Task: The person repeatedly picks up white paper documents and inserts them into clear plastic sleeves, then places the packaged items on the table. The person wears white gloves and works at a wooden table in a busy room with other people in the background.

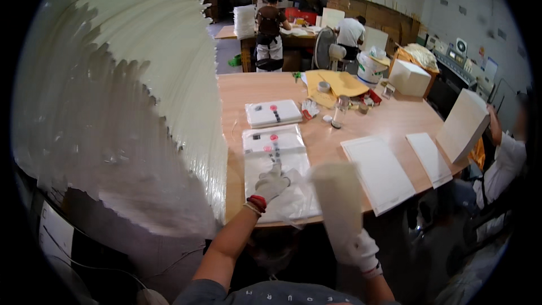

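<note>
My left hand [272, 183], in a pale work glove with a red cuff, presses on a clear printed plastic bag [257, 161] on the table. Its fingers are stretched out and apart; nothing shows inside them. The bag's lower right part is crumpled beside that hand. At the table's front edge, my right hand [364, 251], also gloved, grips a cream flat board [337, 200] near its lower end. The board stands up tilted and is smeared by motion; the fingers behind it are partly hidden. Beyond the bag lies a folded stack of similar bags [274, 113].
A tall pile of white wrapped sheets [130, 96] rises at the left. White panels [378, 172] lie on the table's right. A glass jar [340, 112], yellow envelopes [339, 83] and a loose glove [310, 109] sit farther back. A co-worker [505, 158] holds a white block at right.
</note>
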The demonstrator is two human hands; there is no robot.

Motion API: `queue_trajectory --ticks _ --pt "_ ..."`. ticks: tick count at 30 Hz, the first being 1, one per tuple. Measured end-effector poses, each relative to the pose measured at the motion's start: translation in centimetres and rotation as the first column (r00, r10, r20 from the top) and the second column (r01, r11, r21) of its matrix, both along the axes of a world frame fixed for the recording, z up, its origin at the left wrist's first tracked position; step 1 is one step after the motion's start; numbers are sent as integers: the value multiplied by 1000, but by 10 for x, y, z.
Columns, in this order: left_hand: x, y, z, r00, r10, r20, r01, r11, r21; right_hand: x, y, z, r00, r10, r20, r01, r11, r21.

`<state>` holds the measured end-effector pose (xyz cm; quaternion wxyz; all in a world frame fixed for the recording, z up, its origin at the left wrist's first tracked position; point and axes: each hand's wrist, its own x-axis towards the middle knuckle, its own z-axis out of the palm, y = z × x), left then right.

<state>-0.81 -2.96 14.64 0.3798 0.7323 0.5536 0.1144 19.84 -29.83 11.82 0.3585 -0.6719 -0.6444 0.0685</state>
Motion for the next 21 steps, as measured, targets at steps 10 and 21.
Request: queue_trajectory --ticks 10,21 --pt "41 -111 -72 841 -525 133 324 684 653 -8 80 -88 999 1 51 18 930 -367" --pt "-72 -40 -157 998 -65 -10 45 548 835 -18 183 -118 950 -211 231 312 702 -640"
